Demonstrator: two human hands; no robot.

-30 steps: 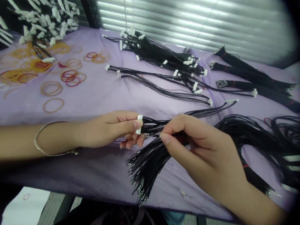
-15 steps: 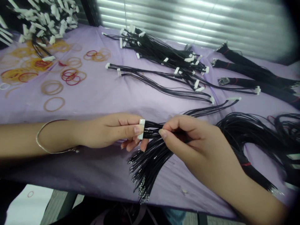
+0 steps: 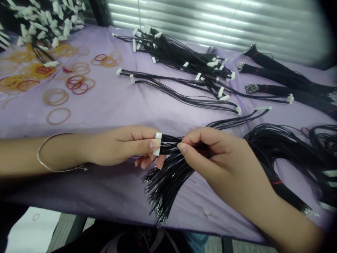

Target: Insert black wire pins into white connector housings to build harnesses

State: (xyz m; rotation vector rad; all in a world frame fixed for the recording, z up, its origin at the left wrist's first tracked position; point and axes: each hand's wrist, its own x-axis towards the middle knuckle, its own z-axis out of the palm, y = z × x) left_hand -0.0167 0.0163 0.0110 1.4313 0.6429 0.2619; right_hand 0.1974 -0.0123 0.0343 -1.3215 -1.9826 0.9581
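My left hand [image 3: 123, 146] pinches a small white connector [image 3: 157, 143] between thumb and forefinger, just above the table's front edge. Several thin black wires run out of the connector to the right. My right hand [image 3: 218, 158] is closed in a pinch on one black wire [image 3: 170, 145] right beside the connector. A loose bundle of black wires with bare metal tips [image 3: 163, 186] fans out below both hands, passing under my right palm. A thin bracelet [image 3: 50, 154] circles my left wrist.
A purple cloth [image 3: 110, 105] covers the table. Finished black harnesses with white connectors [image 3: 184, 66] lie behind. Rubber bands [image 3: 58, 95] are scattered left, white connectors [image 3: 44, 24] heaped far left. Tied black wire bundles [image 3: 286, 84] and a coil [image 3: 289, 147] lie right.
My right hand has slid left along the wires until its fingertips almost meet the connector. The left hand has kept its pinch and barely shifted.
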